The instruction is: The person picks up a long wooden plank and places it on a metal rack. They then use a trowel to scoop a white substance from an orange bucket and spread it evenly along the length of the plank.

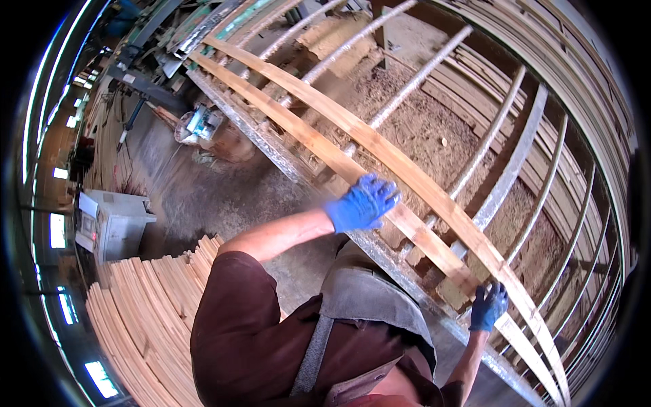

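Two long, narrow wooden boards lie side by side across a row of metal rollers, running from the upper left to the lower right. My left hand (364,203), in a blue work glove, rests over the nearer board (305,133) with its fingers bent across it. Farther along that same board, my right hand (488,308), also blue-gloved, has its fingers closed around it near the lower right. The farther board (407,166) lies just beyond both hands, with a narrow gap between the boards. The palms are hidden.
Sawdust (434,139) covers the ground under the rollers (424,74). A metal rail (271,152) edges the near side. Stacked wooden strips (146,319) stand at the lower left, beside a grey metal box (119,220). A tub of rubbish (196,125) sits past the rail.
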